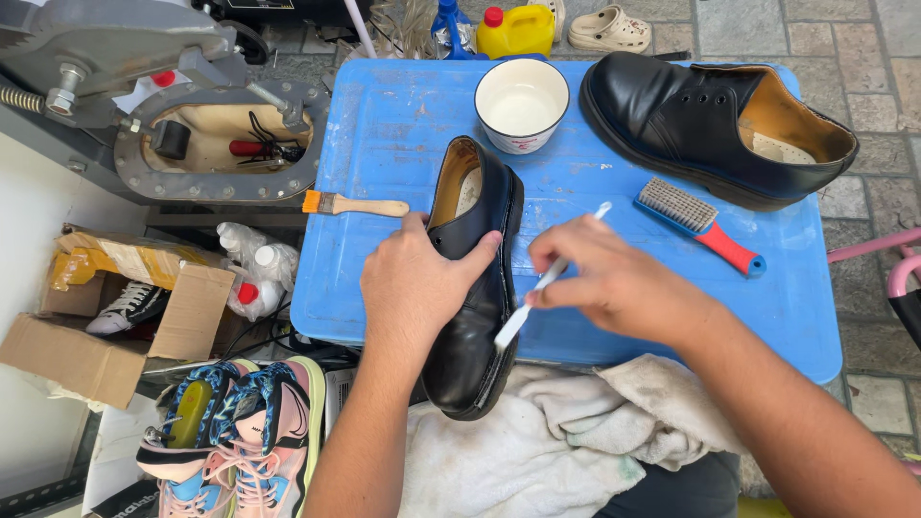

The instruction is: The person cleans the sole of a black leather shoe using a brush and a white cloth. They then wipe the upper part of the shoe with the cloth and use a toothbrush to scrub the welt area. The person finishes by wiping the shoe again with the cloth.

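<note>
While left hand (414, 280) grips the glossy black shoe (477, 288), right hand (614, 283) pinches a white brush (547, 280)

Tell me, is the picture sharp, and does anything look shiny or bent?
In the head view, daylight is soft and even, with faint shadows; the black shoe under the left hand shows pale glare along its side; the white brush in the right hand is slightly blurred; the blue table edges bow outward from the wide lens.
</note>
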